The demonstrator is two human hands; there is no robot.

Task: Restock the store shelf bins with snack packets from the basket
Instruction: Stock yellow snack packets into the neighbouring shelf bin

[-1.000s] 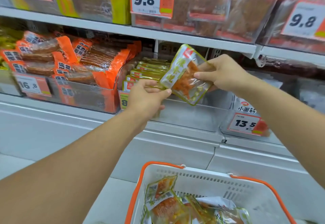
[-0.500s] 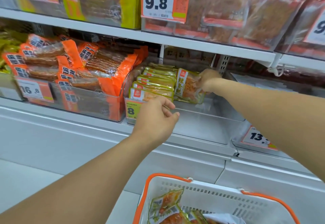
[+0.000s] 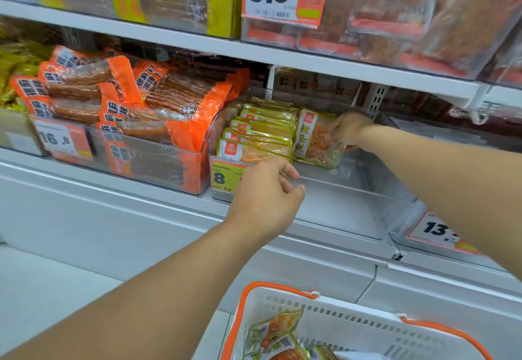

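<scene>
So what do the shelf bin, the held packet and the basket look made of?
Shelf bin: clear rigid plastic, seemingly acrylic; the contents show through its walls. Packet in the right hand: glossy plastic film with a see-through window. Basket: white moulded plastic with slotted walls and orange handles.

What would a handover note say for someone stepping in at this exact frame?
Right hand: fingers pinch a yellow-green packet, standing it in the clear bin beside the packet row.
Left hand: empty, fingers loosely curled at the bin's front edge.
Done: one row sits on the bin's left side.
Left: release this packet, fill the bin's bare right side from the basket, which holds more packets.
</scene>
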